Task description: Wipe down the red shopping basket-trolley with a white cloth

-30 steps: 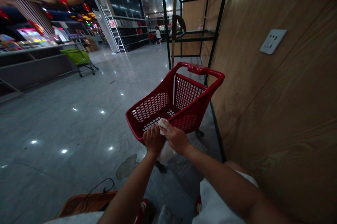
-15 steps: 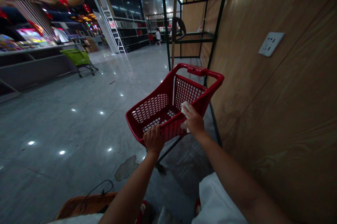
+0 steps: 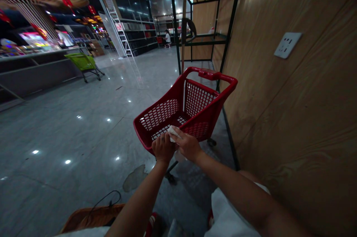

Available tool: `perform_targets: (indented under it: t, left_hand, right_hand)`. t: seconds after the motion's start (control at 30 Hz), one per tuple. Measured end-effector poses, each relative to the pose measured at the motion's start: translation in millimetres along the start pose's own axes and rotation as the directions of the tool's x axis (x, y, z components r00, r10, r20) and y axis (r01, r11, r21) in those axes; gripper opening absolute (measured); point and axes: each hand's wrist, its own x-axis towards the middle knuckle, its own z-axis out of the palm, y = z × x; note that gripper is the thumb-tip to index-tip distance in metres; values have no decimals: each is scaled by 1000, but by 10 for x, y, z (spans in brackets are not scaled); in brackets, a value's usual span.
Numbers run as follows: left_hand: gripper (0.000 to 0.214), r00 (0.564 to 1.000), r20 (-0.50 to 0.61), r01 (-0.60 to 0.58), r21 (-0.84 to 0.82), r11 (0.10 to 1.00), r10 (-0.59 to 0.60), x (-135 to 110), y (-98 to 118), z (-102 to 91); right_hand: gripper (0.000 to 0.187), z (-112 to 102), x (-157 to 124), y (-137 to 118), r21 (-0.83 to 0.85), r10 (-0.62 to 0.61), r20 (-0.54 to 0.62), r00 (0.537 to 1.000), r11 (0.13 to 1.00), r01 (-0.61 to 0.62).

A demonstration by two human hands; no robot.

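In front of me stands a red plastic shopping cart [image 3: 220, 99] with lattice walls, its basket holding nothing that I can see. My left hand [image 3: 164, 148] grips the near rim of the cart, fingers curled over the edge. Right beside it, my right hand [image 3: 189, 146] is closed on a white cloth [image 3: 174, 133] pressed over the same rim. Part of the cloth hangs below the fingers on the outer side of the basket.
A wooden wall [image 3: 292, 118] with a socket [image 3: 288, 45] rises close on my right. Behind the cart is a dark metal frame rack [image 3: 205, 43]. A green cart [image 3: 83, 62] stands at a counter on the left. A brown wicker item [image 3: 80, 218] with a cable lies near my feet.
My right hand has slid the cloth along the near rim, leftward and toward me, until it is next to my left hand. The left hand and the cart have stayed in place.
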Motion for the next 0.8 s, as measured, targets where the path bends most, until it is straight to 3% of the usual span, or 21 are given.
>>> perform_targets:
  t: [0.13,0.27,0.37,0.47,0.57,0.67,0.8]
  left_hand:
    - [29,1000,-3,12,28,1000,-12,11,29,-10]
    - [30,1000,5,29,23,999,-29,10,42,-11]
    - [30,999,15,32,18,999,-33,8,46,-13]
    - [29,999,5,36,25,999,-36,7,55,-14]
    - [28,999,-12,31,29,999,-30,8,60,-12]
    - [28,1000,-16,18,33,999,-17,9,56,-7]
    - [29,1000,-8,21,34,999,-21,8,49,-1]
  right_hand:
    - [63,-99,39,193,-33,84,-34,996,996,-85]
    - [64,-271,86,526,-79,219,-155,963,969,-233]
    - [65,-431,94,799,-101,314,-268,911,931,-351]
    - [66,-559,83,1009,-99,409,-389,826,872,-479]
    - [66,-588,81,1087,-99,454,-424,784,837,-538]
    - [65,-502,90,1006,-107,438,-381,814,854,-509]
    - [66,-277,73,667,-71,290,-250,924,946,-316]
